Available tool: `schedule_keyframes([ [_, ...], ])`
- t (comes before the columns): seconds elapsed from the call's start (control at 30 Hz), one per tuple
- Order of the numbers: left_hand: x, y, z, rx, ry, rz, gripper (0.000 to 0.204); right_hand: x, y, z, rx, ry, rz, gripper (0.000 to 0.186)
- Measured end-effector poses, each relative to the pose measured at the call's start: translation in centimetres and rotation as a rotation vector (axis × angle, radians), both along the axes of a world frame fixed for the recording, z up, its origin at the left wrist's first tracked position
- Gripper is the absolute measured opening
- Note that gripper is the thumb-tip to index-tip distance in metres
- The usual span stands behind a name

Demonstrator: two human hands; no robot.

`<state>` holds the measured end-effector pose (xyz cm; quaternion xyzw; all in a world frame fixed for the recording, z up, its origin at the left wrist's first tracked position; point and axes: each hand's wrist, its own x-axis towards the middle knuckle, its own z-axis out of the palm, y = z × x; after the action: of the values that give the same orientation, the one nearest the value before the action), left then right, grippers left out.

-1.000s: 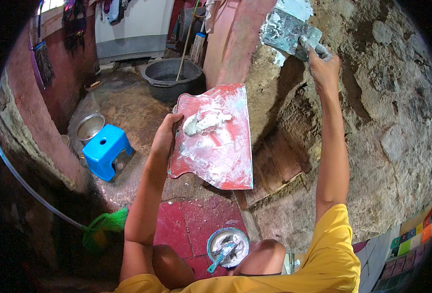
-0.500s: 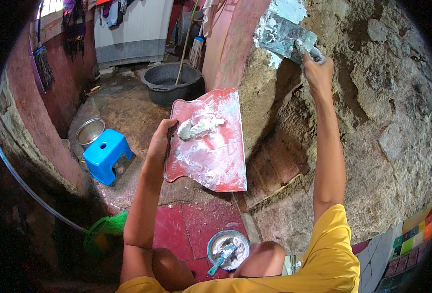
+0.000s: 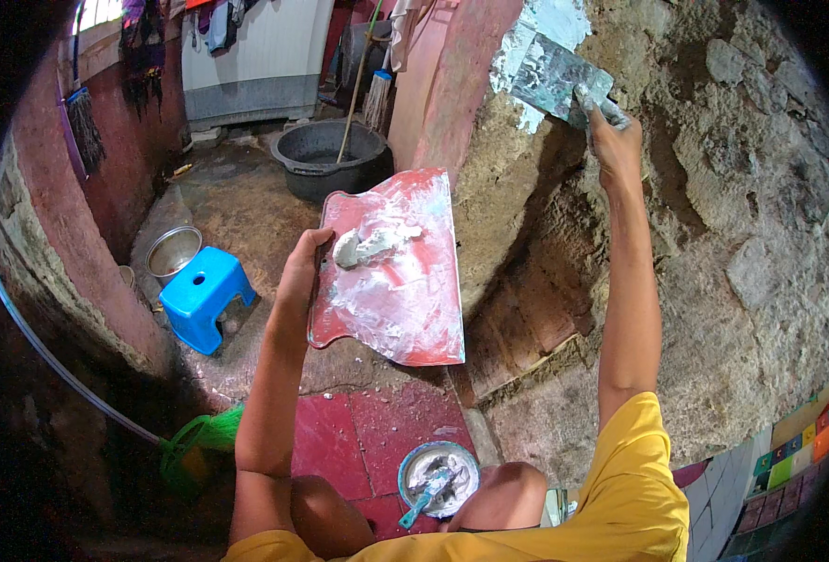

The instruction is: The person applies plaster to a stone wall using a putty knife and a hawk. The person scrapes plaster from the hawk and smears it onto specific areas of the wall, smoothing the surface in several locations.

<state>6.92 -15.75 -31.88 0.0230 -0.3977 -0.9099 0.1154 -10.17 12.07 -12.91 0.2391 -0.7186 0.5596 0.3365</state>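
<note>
My left hand (image 3: 310, 253) grips the left edge of a flat red board (image 3: 340, 314), thumb on top and fingers hidden beneath. White putty is smeared over the board, with a thick lump (image 3: 375, 244) on it. At the upper right, my right hand (image 3: 615, 140) is closed on a wide, putty-coated scraper blade (image 3: 557, 80). Its blade lies against the rough wall (image 3: 686, 187), beside a patch of fresh white putty (image 3: 555, 17). Putty also whitens the fingers of my right hand.
Between my knees, a bowl of white putty (image 3: 417, 473) holds a teal-handled tool (image 3: 421, 506). A blue stool (image 3: 206, 295), a metal pot (image 3: 174, 251) and a black tub (image 3: 340, 150) stand on the floor to the left. A green net-like thing (image 3: 213, 431) lies near a hose (image 3: 68, 379).
My right hand and the scraper have shifted slightly right and down along the wall, showing more putty left of the blade. The red board has moved a little left.
</note>
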Motion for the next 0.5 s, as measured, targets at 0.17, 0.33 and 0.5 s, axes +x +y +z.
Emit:
schedule_keyframes([
  [0.17,0.6,0.7,1.1,0.051,-0.034,0.044,0.024,0.8,0.3,0.1,0.021,-0.06,-0.05,0.018],
  [0.33,0.4,0.5,0.8,0.087,-0.029,0.058,0.022,0.1,1.2,-0.4,-0.046,-0.076,-0.02,0.018],
  [0.5,0.9,0.2,0.8,0.055,-0.047,0.07,0.024,2.7,2.3,-0.9,-0.175,-0.136,0.002,0.018],
])
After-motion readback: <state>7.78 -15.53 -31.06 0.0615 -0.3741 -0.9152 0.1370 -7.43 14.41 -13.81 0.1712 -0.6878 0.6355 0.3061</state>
